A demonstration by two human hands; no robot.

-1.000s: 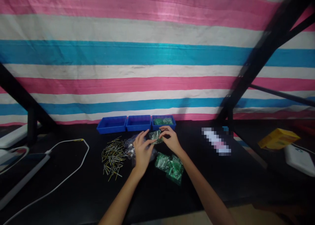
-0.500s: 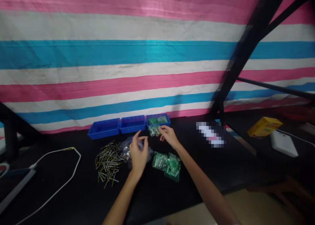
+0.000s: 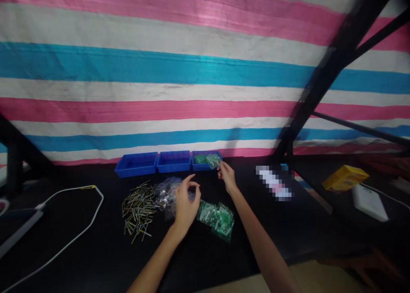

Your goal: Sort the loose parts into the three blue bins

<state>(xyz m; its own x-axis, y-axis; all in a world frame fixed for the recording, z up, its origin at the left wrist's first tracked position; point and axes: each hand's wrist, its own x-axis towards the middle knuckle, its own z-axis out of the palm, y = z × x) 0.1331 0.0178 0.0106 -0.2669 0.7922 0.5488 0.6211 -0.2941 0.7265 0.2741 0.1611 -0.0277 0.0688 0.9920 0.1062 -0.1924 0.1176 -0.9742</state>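
On the near part of the black table [image 3: 96,263], two green packets [image 3: 223,223] overlap, lying between the person's forearms. A loose heap of thin sticks [image 3: 138,211] spreads to the left, and farther left a white cable [image 3: 103,197] bends round. The left hand [image 3: 187,199] is held with curved fingers, thumb and forefinger apart, gripping nothing visible; it partly covers some clear plastic bags [image 3: 167,194] just beside the sticks. Farther away, the right hand [image 3: 226,176] pinches the edge of a small packet [image 3: 212,160] at the front rim of the right blue tray [image 3: 199,168]. Another packet [image 3: 200,159] lies in that tray, to the left. The middle tray [image 3: 174,169] and left tray [image 3: 136,172] stand in line with it. Behind them all hangs a striped sheet [image 3: 192,110] in pink, white and blue.
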